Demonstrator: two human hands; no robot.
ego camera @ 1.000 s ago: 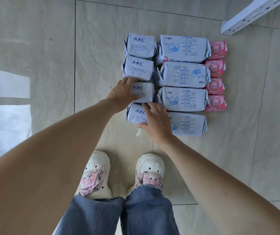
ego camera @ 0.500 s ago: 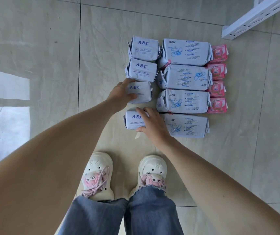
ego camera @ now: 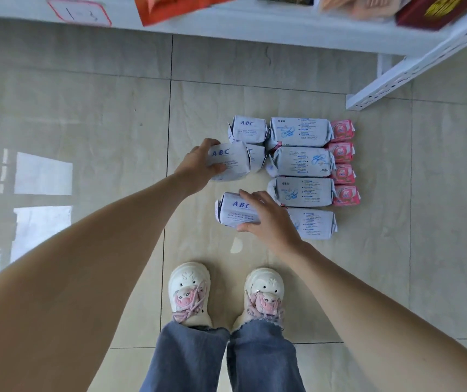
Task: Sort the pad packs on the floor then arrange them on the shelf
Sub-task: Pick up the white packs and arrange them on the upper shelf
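Pad packs lie sorted in columns on the tiled floor. My left hand (ego camera: pixel 198 165) grips a small pale blue ABC pack (ego camera: pixel 228 161), lifted off the floor and partly covering another ABC pack (ego camera: pixel 257 157). My right hand (ego camera: pixel 269 219) holds a second ABC pack (ego camera: pixel 235 209), raised above the floor in front of my feet. One more ABC pack (ego camera: pixel 247 129) lies at the far end of the column. To the right lie several longer blue-white packs (ego camera: pixel 300 161), and beyond them several small pink packs (ego camera: pixel 342 152).
A white shelf (ego camera: pixel 254 22) crosses the top, holding an orange bag (ego camera: pixel 175 7) and a dark red box (ego camera: pixel 435 9). Its perforated leg (ego camera: pixel 390 83) slants to the floor at the right. My white shoes (ego camera: pixel 189 292) stand just behind the packs.
Both hands have lifted their ABC packs off the floor, the left one upward and leftward. The camera has tilted up, bringing the shelf into view.
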